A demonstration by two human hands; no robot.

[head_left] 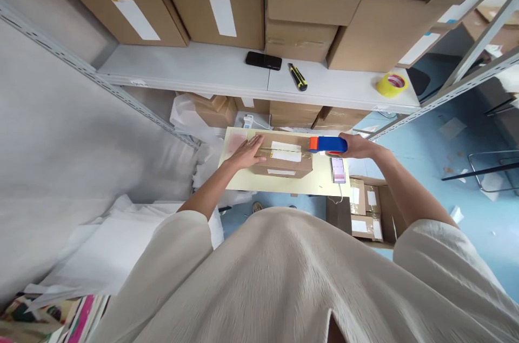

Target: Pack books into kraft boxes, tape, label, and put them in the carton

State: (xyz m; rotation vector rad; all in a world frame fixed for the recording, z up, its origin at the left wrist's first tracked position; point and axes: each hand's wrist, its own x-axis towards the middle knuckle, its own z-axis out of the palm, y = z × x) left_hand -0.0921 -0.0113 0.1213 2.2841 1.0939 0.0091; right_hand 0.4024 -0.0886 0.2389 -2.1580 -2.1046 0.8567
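Observation:
A brown cardboard box (263, 169) with white labels on its top and front lies on a pale yellow table (243, 183). My left hand (246, 153) rests flat on the box's left end, fingers stretched out. In my right hand (357, 146) is a blue and orange tape dispenser (332, 143), its orange end at the right edge of the box. Whether that end touches the cardboard I cannot tell. Below the dispenser, a phone (338, 170) with a lit screen lies on the table, a white cable running from it.
On the grey shelf (182, 70) ahead lie a black phone (263, 60), a yellow utility knife (298, 77) and a yellow tape roll (391, 85), before several cartons (227, 2). An open carton (393, 213) of smaller boxes stands lower right. White packing sheets (101, 246) lie at left.

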